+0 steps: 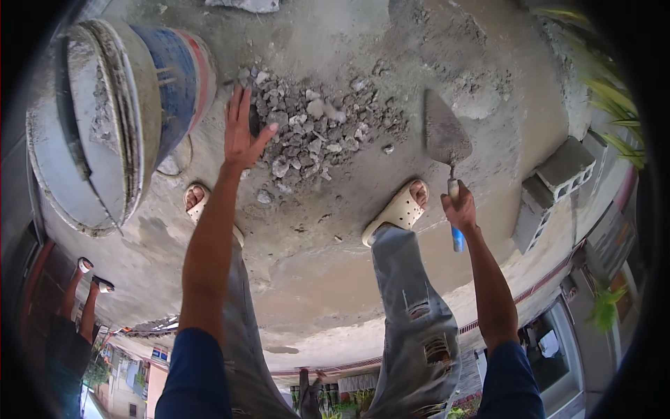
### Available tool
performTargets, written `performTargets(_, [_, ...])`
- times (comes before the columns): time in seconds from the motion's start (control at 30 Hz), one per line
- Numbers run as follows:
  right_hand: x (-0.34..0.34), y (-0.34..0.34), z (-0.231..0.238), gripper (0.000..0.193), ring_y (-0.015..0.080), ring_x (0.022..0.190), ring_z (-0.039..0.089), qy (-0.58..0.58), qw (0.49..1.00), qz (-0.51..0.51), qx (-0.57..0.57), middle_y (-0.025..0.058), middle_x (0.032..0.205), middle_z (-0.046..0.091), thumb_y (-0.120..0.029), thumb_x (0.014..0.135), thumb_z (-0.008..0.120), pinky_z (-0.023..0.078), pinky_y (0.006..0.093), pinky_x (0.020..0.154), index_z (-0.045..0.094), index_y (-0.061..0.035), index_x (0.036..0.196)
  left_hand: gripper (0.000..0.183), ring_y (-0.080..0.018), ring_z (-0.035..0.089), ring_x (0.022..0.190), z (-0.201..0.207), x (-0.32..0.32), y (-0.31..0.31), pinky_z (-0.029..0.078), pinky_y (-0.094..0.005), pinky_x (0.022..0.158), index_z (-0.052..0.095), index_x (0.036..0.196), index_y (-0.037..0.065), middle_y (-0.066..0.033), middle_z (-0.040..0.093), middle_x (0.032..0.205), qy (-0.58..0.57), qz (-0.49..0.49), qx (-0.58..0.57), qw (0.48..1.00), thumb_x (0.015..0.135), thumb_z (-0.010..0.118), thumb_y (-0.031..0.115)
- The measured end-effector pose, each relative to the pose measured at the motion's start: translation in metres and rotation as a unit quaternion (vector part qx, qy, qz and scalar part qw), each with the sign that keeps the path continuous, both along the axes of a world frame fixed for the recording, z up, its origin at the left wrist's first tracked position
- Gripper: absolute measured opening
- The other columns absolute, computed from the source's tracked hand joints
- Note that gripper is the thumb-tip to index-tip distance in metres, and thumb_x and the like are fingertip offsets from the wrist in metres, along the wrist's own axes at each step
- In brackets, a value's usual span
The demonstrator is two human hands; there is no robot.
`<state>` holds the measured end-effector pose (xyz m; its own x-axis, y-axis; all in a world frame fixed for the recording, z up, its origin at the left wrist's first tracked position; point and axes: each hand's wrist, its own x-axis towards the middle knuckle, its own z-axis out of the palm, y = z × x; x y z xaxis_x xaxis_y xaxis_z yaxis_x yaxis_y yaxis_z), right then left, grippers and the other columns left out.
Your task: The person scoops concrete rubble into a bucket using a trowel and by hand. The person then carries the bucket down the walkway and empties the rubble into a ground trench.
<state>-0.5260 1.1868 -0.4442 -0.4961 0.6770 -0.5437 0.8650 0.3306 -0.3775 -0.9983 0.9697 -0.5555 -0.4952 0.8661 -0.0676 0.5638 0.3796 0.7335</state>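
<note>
A heap of grey broken stones (pixel 314 126) lies on the wet ground in front of my feet. At its left edge is my left hand (pixel 243 133), fingers stretched out and thumb apart, holding nothing; whether it touches the stones I cannot tell. My right hand (pixel 460 208) is closed round the handle of a trowel (pixel 444 129). The blade, smeared with grey, points away from me, to the right of the heap. Blue shows at the handle's end below my fist.
A large mortar-stained bucket (pixel 94 126) lies on its side at the left. Hollow concrete blocks (pixel 558 174) stand at the right, near leafy plants (pixel 611 105). My sandals (pixel 396 211) are just behind the heap. Another person's legs (pixel 87 307) show at the lower left.
</note>
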Motion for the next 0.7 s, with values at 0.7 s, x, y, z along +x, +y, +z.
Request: performTargets(0.7, [-0.2, -0.166, 0.041, 0.02, 0.0262, 0.06, 0.057, 0.077, 0.927, -0.132, -0.342, 0.016, 0.069, 0.058, -0.01, 0.074, 0.059, 0.047, 0.0398, 0.058, 0.052, 0.0015, 0.09, 0.074, -0.0426, 0.041, 0.122, 0.095, 0.088, 0.029, 0.039, -0.0512, 0.098, 0.066, 0.113, 0.018, -0.0206, 0.037, 0.132, -0.035, 0.123, -0.01, 0.992, 0.045, 0.088, 0.037])
